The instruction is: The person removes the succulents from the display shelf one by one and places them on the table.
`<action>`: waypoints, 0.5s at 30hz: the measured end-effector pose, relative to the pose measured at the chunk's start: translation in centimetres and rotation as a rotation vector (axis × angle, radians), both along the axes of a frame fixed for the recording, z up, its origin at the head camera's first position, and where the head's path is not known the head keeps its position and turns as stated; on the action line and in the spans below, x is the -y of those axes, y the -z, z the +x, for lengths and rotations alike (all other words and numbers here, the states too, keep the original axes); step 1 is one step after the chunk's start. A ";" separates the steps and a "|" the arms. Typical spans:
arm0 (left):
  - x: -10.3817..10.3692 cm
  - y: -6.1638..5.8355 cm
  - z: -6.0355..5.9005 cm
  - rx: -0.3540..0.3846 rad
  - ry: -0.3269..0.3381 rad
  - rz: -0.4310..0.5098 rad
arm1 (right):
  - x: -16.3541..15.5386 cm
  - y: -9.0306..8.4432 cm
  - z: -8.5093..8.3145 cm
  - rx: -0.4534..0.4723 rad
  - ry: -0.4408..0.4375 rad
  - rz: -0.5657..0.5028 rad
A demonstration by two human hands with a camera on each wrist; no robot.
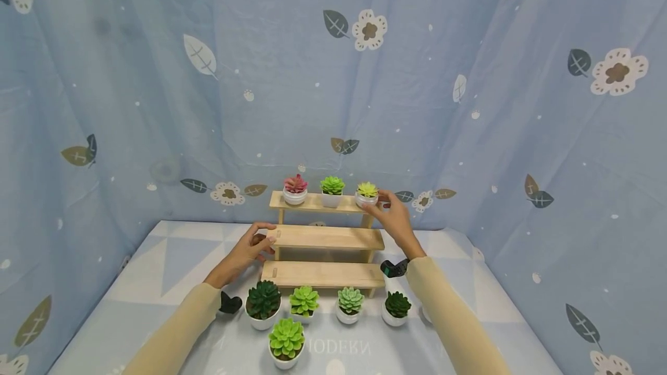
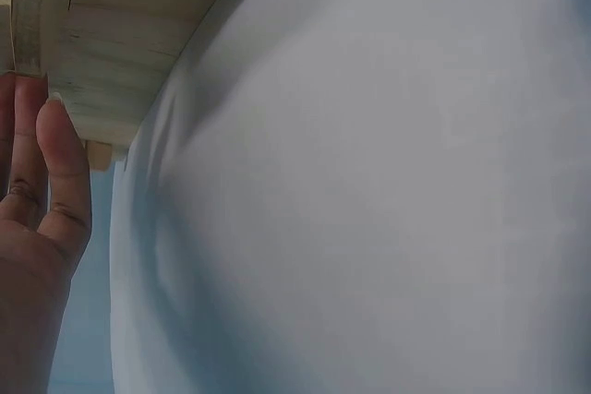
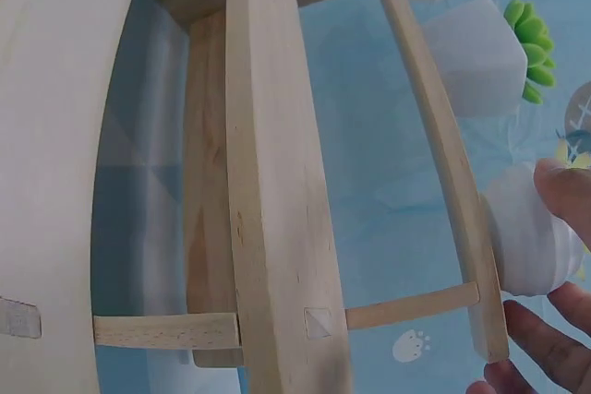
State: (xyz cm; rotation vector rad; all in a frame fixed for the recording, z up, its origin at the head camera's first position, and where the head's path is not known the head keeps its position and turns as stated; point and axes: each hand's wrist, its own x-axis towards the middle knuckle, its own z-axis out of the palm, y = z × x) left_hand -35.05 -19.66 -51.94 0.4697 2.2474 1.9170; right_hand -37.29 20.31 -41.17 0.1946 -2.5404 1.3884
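Placing seemed the step in hand: my right hand [image 1: 394, 220] pinched the yellow-green succulent pot [image 1: 367, 194] on the top shelf [image 1: 312, 203], my left hand [image 1: 255, 246] rested loose against the middle shelf [image 1: 328, 237], and release looked next.

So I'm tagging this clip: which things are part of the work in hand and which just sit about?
In hand:
right hand gripping the yellow-green succulent pot
left hand on the wooden stepped shelf

Sitting about:
pink succulent
green succulent
five potted succulents on the table
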 end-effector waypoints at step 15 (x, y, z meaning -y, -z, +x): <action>0.3 0.1 -0.1 0.002 -0.002 0.008 | 0.4 0.1 -1.6 0.022 0.014 0.014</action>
